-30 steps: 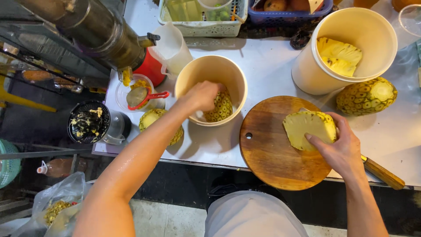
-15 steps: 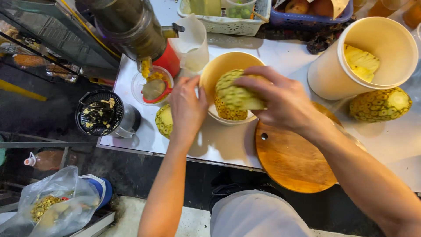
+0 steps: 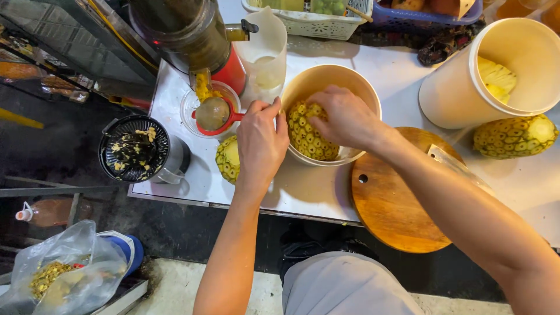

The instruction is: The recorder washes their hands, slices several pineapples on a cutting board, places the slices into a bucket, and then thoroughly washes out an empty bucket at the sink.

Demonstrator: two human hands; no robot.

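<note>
Taking the cream bucket (image 3: 319, 81) at the middle of the white counter (image 3: 303, 189) as the landmark: far down to its left, below the counter, a clear plastic bag (image 3: 58, 271) of yellow scraps sits on the floor. Left of the bucket on the counter stands a black strainer pot (image 3: 134, 149) flecked with pulp, and nearer to it a clear cup with a red-handled sieve (image 3: 213, 112) under the spout of a dark juicer (image 3: 186, 35). A translucent jug (image 3: 265, 49) stands just beside the bucket's left rim. A pineapple piece (image 3: 228, 158) lies at the bucket's lower left, partly under the left hand (image 3: 261, 140), whose fingers rest loosely curled against the bucket's left rim, gripping nothing that can be seen. Inside the bucket, the right hand (image 3: 345, 116) closes its fingers over a slab of pineapple skin (image 3: 309, 137), pressing it against the inner wall. Right of the bucket lies a round wooden cutting board (image 3: 396, 204) with a knife blade (image 3: 452, 163) showing past the forearm. Further right a second cream bucket (image 3: 501, 76) holds peeled pineapple, and a whole pineapple (image 3: 513, 137) lies on its side beside it.
</note>
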